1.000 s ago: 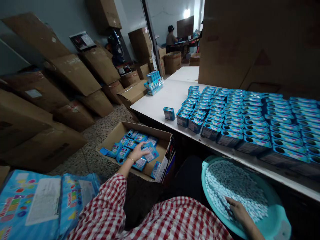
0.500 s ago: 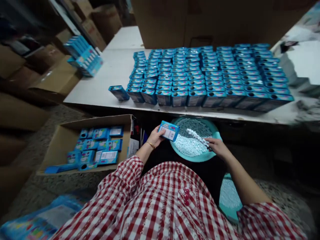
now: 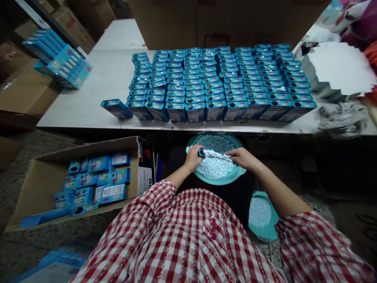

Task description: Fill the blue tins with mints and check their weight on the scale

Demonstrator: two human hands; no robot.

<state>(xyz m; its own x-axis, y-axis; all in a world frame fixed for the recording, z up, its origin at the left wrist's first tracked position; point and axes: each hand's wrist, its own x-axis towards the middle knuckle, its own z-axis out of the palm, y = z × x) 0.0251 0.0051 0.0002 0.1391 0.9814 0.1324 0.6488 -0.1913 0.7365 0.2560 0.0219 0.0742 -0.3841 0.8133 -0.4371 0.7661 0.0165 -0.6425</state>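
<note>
My left hand (image 3: pixel 193 156) is closed round a small blue box (image 3: pixel 205 151), held over a teal basin (image 3: pixel 241 171) full of small white tablets (image 3: pixel 213 168). My right hand (image 3: pixel 242 158) is closed on a row of white tablets (image 3: pixel 217 155) whose end meets the box's opening. Both hands hover just below the table's front edge. Many open blue boxes (image 3: pixel 215 80) stand in tight rows on the white table (image 3: pixel 88 106).
A cardboard carton (image 3: pixel 47 165) with several flat blue boxes (image 3: pixel 94 182) lies on the floor at my left. A second teal basin (image 3: pixel 260 216) of tablets sits by my right elbow. A blue display pack (image 3: pixel 60 63) rests at the table's left end. Grey cloth (image 3: pixel 341 116) lies at the right.
My left hand took a blue box from the carton and brought it over the basin. My right hand lifted a row of tablets to the box. My view swung towards the table.
</note>
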